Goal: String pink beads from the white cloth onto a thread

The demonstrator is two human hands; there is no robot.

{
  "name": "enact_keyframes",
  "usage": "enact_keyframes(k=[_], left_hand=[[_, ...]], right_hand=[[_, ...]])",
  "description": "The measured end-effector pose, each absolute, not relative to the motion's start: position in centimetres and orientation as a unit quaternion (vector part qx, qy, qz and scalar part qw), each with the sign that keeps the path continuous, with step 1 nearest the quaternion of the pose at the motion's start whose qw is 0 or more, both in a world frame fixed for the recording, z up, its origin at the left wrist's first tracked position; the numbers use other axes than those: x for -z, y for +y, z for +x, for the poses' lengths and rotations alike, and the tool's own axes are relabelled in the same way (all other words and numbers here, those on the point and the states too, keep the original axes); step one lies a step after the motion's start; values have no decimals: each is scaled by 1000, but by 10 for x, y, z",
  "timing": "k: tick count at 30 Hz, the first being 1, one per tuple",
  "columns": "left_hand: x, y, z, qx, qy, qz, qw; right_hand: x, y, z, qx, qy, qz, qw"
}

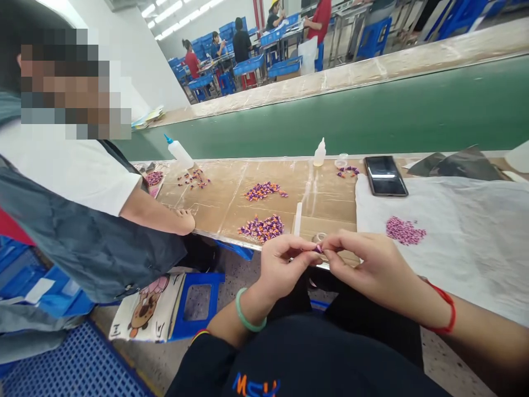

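Between the fingertips of both hands is a tiny purple and pink piece [318,249], too small to name. My left hand [285,262] pinches it from the left, and my right hand [363,262] closes on its other side. Just beyond the left hand lies a pile of purple and orange pieces [264,227], with a second pile [263,191] farther back. A white strip [298,219] rests near my fingers, and a small ring-shaped roll [319,237] is partly hidden behind them. Pink pieces [405,230] are heaped on a white cloth [446,264] to the right.
A phone [386,176] lies on the cloth's back edge. A small dropper bottle [319,153] and a blue-tipped bottle [179,152] stand toward the green conveyor belt [264,129]. At left, a co-worker's arm [159,212] leans on the table [223,198]. A blue stool [198,303] is below.
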State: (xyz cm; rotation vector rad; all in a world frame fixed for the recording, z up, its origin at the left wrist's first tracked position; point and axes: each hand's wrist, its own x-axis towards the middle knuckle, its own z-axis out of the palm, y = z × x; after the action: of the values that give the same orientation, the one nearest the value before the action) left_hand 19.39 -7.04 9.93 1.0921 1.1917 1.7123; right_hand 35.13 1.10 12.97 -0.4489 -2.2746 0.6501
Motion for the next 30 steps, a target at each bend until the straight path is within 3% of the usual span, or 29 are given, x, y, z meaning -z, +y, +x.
enact_keyframes(k=[9, 14, 19, 30], left_hand=[[-62, -74, 185, -602, 530, 428, 416], [-29, -84, 110, -516, 720, 412, 216], [-20, -83, 18, -466, 783, 400, 96], [-15, -42, -9, -360, 780, 497, 120]], right_hand=[[-103, 14, 365, -333, -865, -236, 292], [-85, 29, 401, -350, -821, -345, 291], [-79, 35, 419, -374, -773, -428, 283], [-69, 37, 420, -399, -735, -466, 290]])
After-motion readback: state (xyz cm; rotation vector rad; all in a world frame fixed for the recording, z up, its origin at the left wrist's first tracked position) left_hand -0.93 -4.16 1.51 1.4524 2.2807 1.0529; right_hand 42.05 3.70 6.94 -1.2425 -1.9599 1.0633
